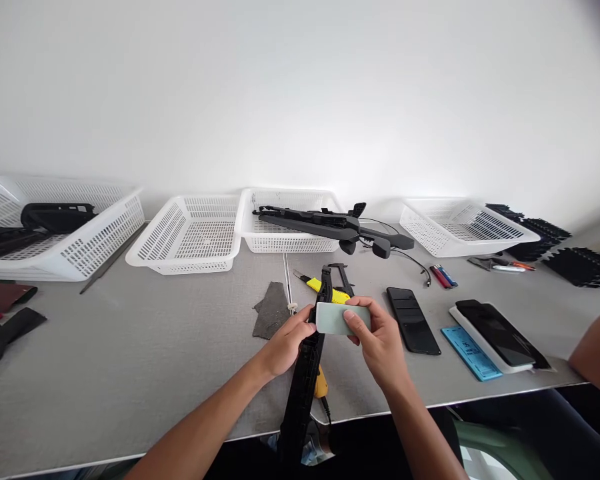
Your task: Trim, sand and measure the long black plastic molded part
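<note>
My left hand [286, 343] is closed around a long black plastic part [305, 373], which slants from the table down past its front edge. Between the thumb and fingers of my right hand [380, 337] is a flat, pale green rectangular block [333, 319]. The block's left end meets the black part beside my left fingertips. Just beyond lies a yellow utility knife [339, 296] with its blade out, and a black caliper [341, 277]. A yellow-handled corded tool [321, 385] is partly hidden under the black part. Worn grey abrasive sheets [272, 312] lie left of my hands.
White baskets [185, 260] line the wall; one middle basket [290, 243] carries long black parts [310, 223] jutting rightward. Phones [413, 320], a blue slip [471, 353] and lighters [443, 276] lie to the right. Another person's arm [597, 347] rests at the right edge.
</note>
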The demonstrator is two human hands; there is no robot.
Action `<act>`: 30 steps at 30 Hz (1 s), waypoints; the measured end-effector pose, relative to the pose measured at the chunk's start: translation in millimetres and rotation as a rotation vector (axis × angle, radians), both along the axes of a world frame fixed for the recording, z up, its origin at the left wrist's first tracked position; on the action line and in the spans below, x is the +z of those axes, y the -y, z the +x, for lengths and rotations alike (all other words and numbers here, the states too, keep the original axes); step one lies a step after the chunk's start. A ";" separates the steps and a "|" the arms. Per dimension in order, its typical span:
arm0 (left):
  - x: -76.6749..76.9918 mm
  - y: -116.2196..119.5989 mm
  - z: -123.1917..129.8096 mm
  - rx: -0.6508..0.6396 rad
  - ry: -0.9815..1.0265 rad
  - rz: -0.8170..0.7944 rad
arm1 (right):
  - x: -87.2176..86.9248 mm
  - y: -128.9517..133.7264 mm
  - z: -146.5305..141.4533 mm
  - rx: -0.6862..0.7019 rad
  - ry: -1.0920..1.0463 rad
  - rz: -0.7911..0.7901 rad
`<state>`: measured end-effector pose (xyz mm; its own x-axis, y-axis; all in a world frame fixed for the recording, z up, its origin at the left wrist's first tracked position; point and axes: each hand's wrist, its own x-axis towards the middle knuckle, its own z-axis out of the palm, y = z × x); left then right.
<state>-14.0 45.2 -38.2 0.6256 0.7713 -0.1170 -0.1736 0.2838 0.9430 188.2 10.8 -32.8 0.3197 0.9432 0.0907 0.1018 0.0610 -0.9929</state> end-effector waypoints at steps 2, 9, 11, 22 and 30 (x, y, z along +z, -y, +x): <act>0.5 -0.4 0.5 0.009 0.017 -0.005 | 1.7 -1.0 2.3 -0.023 0.010 0.005; 0.7 -4.0 -0.5 -0.006 0.017 -0.017 | 11.0 -13.1 9.7 0.004 0.013 0.021; 1.2 -5.2 -1.1 0.000 0.023 -0.013 | 12.1 -17.4 12.4 -0.009 0.010 0.034; 2.4 -2.2 -3.1 -0.020 0.025 -0.054 | 6.1 -17.1 18.3 -0.018 -0.063 0.034; 7.4 -12.8 -6.3 0.298 -0.033 -0.139 | -19.5 -7.6 6.8 0.140 0.321 -0.066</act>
